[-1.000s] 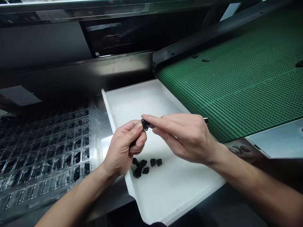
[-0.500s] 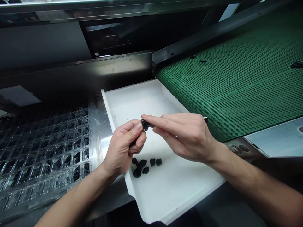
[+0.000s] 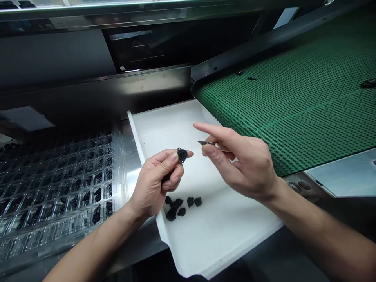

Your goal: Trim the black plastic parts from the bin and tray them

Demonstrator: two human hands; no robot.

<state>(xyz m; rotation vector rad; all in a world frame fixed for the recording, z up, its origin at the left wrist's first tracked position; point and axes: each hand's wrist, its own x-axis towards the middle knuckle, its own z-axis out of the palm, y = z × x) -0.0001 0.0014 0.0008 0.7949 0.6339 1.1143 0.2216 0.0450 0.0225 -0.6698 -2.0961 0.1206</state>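
Since the earlier frame, the right hand (image 3: 243,164) has been drawn back from the small black part (image 3: 182,154), a thin blade (image 3: 205,143) pinched in it. That part is pinched at the left hand's (image 3: 155,184) fingertips above the white tray (image 3: 217,231), where loose black parts (image 3: 180,205) lie.

White tray (image 3: 223,235) floor lies bare beyond the loose parts (image 3: 180,205).
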